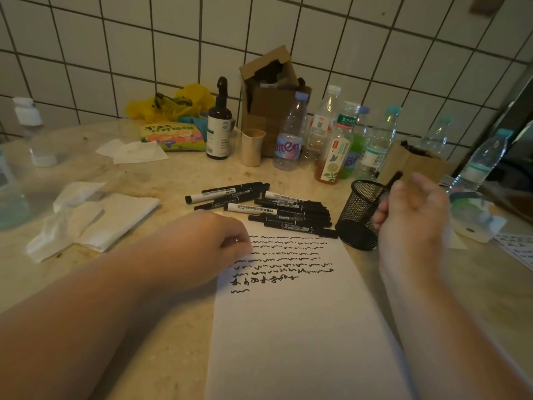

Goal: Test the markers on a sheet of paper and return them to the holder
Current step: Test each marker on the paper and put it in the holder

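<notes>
A sheet (300, 327) of white paper lies lengthwise down the middle of the frame, its long axis running from the bottom edge up toward the centre, with rows of black squiggles across its upper part. The left hand (202, 243) rests on the sheet's upper left corner, fingers curled down against the paper and holding nothing that shows.

Just above the sheet's top edge a pile of markers (277, 207) lies flat on the counter (161, 180), most with their long axes roughly left to right, a few slanting up to the right.

Right of the pile stands a black mesh holder (360, 215), tilted slightly left. The right hand (412, 206) is closed around one marker (393, 180) beside the holder's rim; its dark end points up and to the right. The hand is blurred.
</notes>
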Demonstrator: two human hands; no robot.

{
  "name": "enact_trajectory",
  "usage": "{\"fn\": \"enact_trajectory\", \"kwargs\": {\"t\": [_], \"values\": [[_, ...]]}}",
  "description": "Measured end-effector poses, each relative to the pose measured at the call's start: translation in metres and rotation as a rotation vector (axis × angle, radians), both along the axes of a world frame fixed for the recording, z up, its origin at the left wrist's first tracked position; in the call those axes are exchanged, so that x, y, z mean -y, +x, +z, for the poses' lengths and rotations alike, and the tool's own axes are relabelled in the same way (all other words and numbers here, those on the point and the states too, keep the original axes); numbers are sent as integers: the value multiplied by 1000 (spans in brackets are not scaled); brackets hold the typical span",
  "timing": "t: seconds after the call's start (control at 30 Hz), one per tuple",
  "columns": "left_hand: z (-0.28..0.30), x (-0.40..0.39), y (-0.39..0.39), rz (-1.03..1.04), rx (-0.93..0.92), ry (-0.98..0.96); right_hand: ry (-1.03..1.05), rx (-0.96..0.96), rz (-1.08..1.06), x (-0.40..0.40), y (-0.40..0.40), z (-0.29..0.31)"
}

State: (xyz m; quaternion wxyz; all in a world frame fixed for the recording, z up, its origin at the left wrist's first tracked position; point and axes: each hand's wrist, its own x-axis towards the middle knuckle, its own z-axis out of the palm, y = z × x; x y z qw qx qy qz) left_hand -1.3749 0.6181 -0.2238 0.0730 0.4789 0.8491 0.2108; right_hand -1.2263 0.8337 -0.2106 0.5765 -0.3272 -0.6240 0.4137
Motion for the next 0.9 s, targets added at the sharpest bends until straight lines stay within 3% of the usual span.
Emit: {"fn": "enact_trajectory", "kwargs": {"t": [0.1,0.27,0.4,0.73,0.9], "values": [[-1,0,-1,-5,-4,7,163,85,41,11,1,-4],[-2,-1,-3,-16,-58,-12,334,871,200,20,-9,-23],[-3,0,-4,-37,-92,-23,348,1138,199,24,-13,-27],[2,0,0,-29,-103,-61,317,1150,233,38,-8,-19],[6,1,4,-36,-44,-40,90,760,473,41,-2,-12]]}}
